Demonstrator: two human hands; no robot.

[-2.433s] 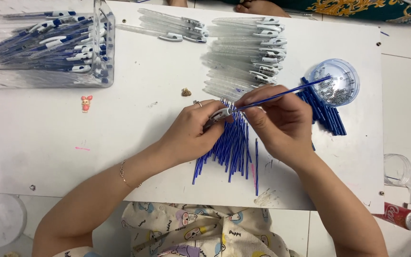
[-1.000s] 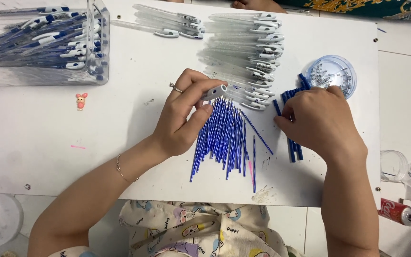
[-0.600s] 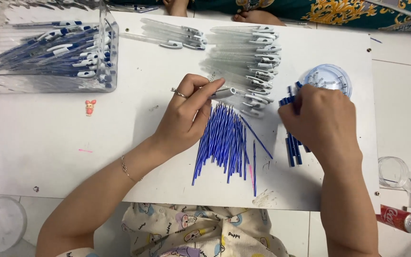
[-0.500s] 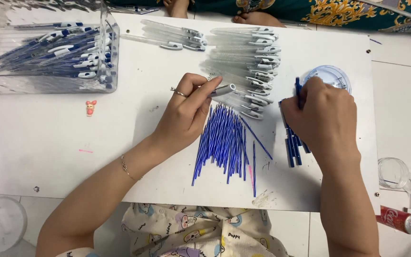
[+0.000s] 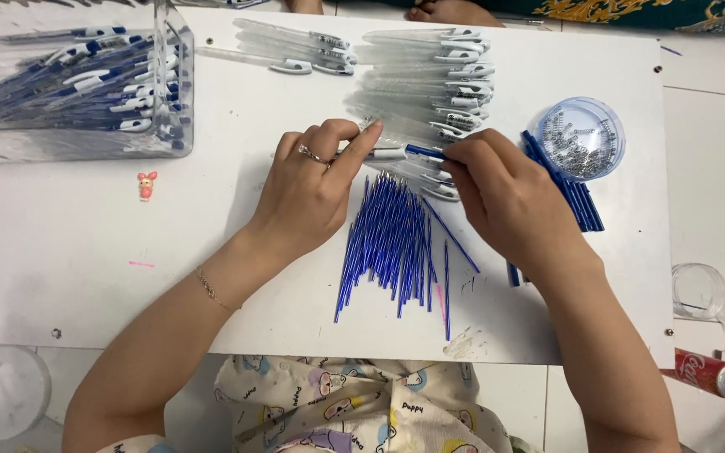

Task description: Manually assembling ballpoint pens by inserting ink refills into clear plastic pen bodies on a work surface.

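My left hand (image 5: pixel 312 189) pinches a clear pen barrel (image 5: pixel 388 153) above a fan of blue ink refills (image 5: pixel 392 243) lying on the white board (image 5: pixel 211 277). My right hand (image 5: pixel 509 201) meets it from the right, its fingertips on a blue pen part (image 5: pixel 425 153) at the barrel's end. A stack of empty clear barrels (image 5: pixel 430 80) lies just beyond both hands. To the right are a row of blue pieces (image 5: pixel 576 193) and a round clear tub of small metal springs (image 5: pixel 579 138).
A clear box of finished blue-and-white pens (image 5: pixel 77 84) stands at the back left. A small pink figurine (image 5: pixel 146 184) lies near it. Off the board are a white lid (image 5: pixel 2 390), a glass cup (image 5: pixel 698 292) and a red can (image 5: pixel 706 373).
My right hand left the blue pieces at the right with one of them and came back left to the barrel held in my left hand.
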